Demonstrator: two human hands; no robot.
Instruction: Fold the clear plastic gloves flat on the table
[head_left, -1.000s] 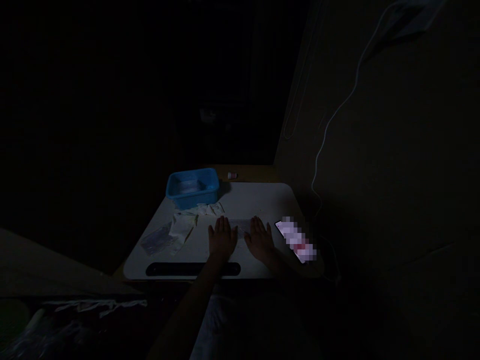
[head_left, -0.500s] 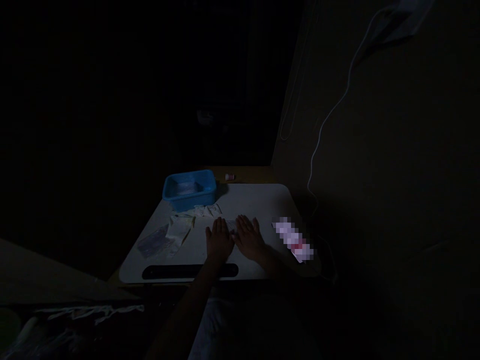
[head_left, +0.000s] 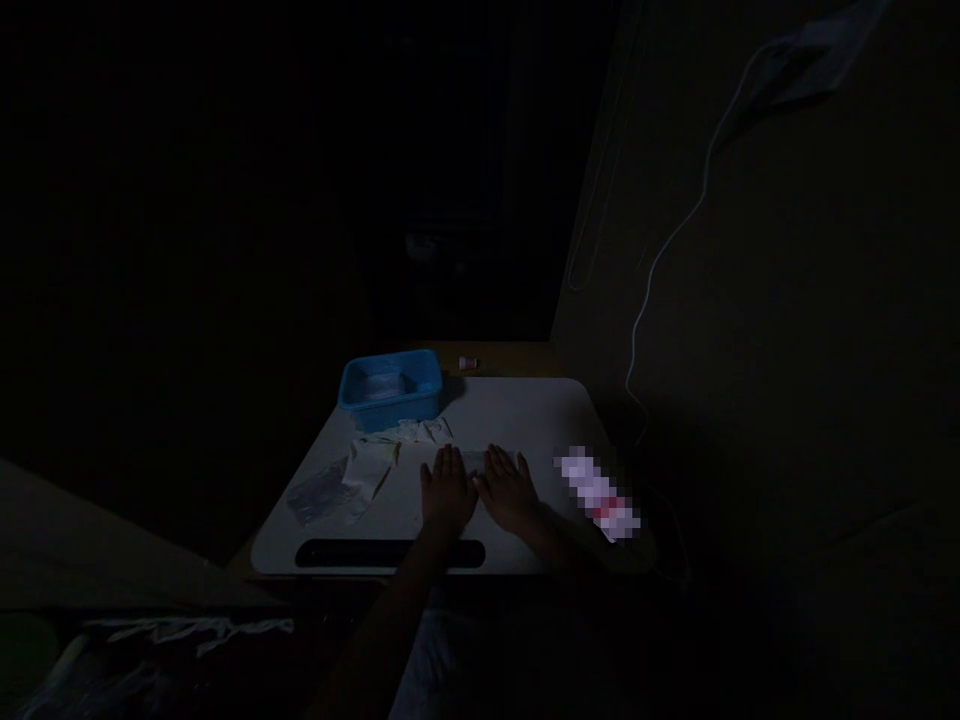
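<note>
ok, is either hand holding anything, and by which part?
Nothing appears gripped: the left hand and right hand lie flat, palms down, over clear plastic film on the white tabletop. What's underneath them is hidden.

The camera I saw was worn on the person's head, facing forward and down onto the left hand [head_left: 448, 497] and right hand [head_left: 507, 495]. It sat back enough that the white table [head_left: 517, 410] showed small and low, a dark wall [head_left: 787, 330] to its right.
</note>
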